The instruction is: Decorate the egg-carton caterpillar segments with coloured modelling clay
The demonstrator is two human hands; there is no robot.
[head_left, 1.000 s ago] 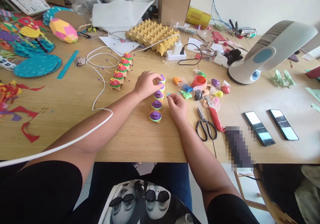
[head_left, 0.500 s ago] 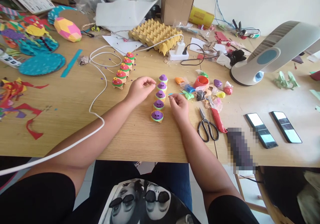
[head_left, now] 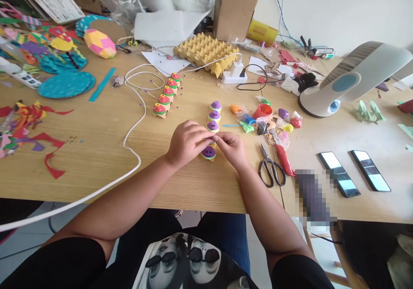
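Note:
A row of egg-carton cups capped with purple clay [head_left: 208, 153] stands in front of me, with small dark eyes and smiles on the cups nearer me. My left hand [head_left: 187, 143] and my right hand [head_left: 232, 149] meet above this row, fingertips pinched together over its middle. Whatever lies between the fingertips is too small to make out. Both hands partly cover one of the purple cups. To the left stands a similar row with red and green clay tops [head_left: 164, 99]. A thin blue strip [head_left: 230, 125] lies just beyond my right hand.
Scissors [head_left: 270, 168] and a red-handled cutter [head_left: 284, 160] lie to the right, below bagged clay lumps [head_left: 248, 119]. Farther right are two phones [head_left: 338, 173] and a white lamp-like device [head_left: 342, 80]. A white cable [head_left: 129, 140] crosses the left side. Behind sits an egg tray [head_left: 206, 50].
Both hands have come together over the purple row, the left moving right and nearer me. Before, they were apart on either side of it. The view has shifted slightly.

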